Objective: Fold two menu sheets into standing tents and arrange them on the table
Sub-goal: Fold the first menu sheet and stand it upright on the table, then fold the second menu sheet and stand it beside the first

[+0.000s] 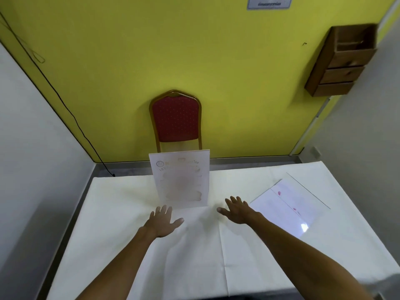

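Observation:
One menu sheet (181, 178), white with faint printing, stands upright as a folded tent near the middle of the white table (121, 213). My left hand (162, 221) hovers just in front of its lower left corner, fingers spread, holding nothing. My right hand (237, 210) is to the right of the tent's base, palm down with fingers apart, also empty. A second menu sheet (287, 204) lies flat on the table at the right, white with small pink marks and a crease line across it.
A red padded chair (175, 121) with a gold frame stands behind the table against the yellow wall. A wooden drawer box (342, 61) hangs on the wall at the upper right. A black cable (65, 105) runs down the left wall to the floor.

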